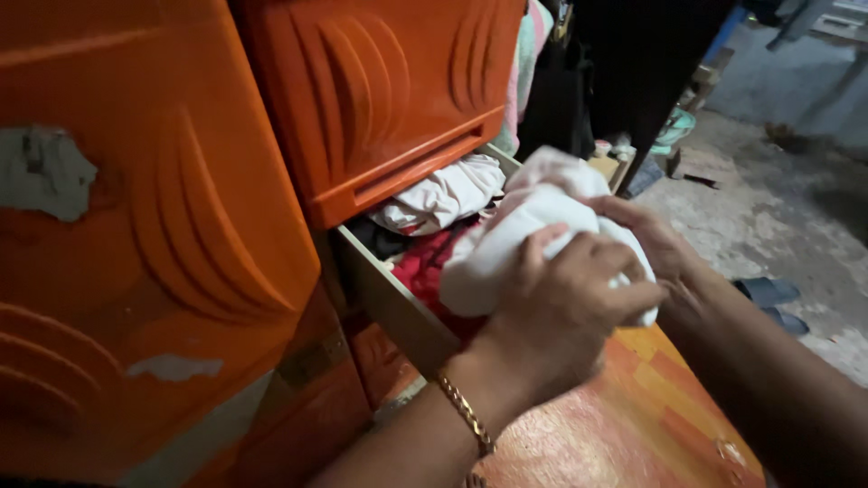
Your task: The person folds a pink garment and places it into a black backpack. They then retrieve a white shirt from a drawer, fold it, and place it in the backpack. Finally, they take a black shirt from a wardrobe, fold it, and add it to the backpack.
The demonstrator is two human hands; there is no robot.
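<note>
Your left hand (561, 303) has its fingers (624, 294) curled tight around a rolled white cloth (515, 239), and your right hand (655, 244) cups the same bundle from the far side, fingers mostly hidden behind it. The cloth sits over an open drawer (389, 303) of an orange plastic cabinet (154, 244), above a red garment (425, 267) and another white cloth (443, 194) at 11 o'clock. The drawer front (633, 416) gleams orange at 6 o'clock. At 3 o'clock lies rough grey concrete floor (768, 208) with a blue sandal (768, 291).
</note>
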